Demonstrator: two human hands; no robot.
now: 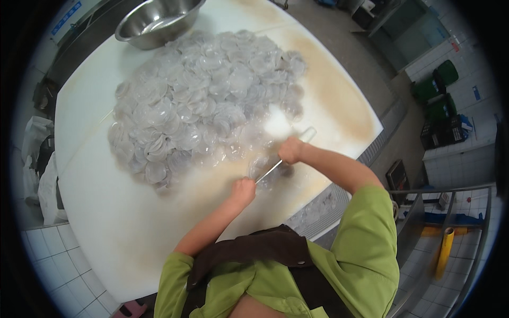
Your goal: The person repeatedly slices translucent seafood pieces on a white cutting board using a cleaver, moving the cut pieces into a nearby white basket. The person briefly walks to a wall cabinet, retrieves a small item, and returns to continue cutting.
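My right hand grips a knife with a pale handle, whose end sticks out behind the fist. The thin metal blade slants down towards my left hand, which is curled at its far end and hides the tip. Under and beside the blade lies a small heap of translucent, wet-looking pieces. Beyond my hands spreads a large pile of thin, round, translucent greyish slices; I cannot tell what food they are. Everything rests on a white, brown-stained cutting-board table.
A stainless steel basin stands at the table's far left. Below the near right edge, a perforated tray holds more pale pieces. White bags hang left. Green bins, a black crate and a metal frame are at right.
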